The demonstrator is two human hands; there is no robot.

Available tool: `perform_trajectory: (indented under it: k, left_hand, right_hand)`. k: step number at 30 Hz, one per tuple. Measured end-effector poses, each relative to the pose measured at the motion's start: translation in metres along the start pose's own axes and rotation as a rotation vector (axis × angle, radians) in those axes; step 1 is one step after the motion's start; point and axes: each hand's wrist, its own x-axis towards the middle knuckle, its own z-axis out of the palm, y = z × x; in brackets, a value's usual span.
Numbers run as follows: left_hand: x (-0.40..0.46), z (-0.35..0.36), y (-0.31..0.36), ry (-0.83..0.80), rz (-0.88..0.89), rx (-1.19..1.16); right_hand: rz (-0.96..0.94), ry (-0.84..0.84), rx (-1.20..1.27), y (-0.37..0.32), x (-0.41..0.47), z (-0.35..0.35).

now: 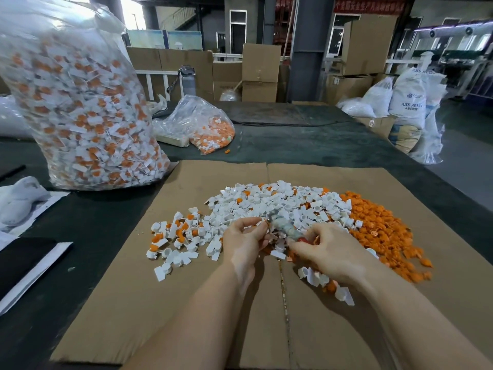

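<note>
"ABS RES" is printed in dark letters, under a small logo, on the white sack at the right; the rest is lost in a fold. On the red banner high on the far wall, yellow Chinese characters are shown, among them "全国安全生产月".

Bare cardboard nearside (cap piles beyond)
</note>
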Motion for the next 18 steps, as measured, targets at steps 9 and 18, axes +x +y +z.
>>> perform_trajectory:
  k: [9,18]
  left_hand:
    - [-0.008,-0.008,-0.008,-0.113,0.236,0.442]
    - [-0.011,-0.007,-0.01,-0.111,0.328,0.495]
  right_hand:
    - [0.093,0.429,-0.456,0.045,0.021,0.013]
    - [0.061,0.462,-0.628,0.041,0.019,0.02]
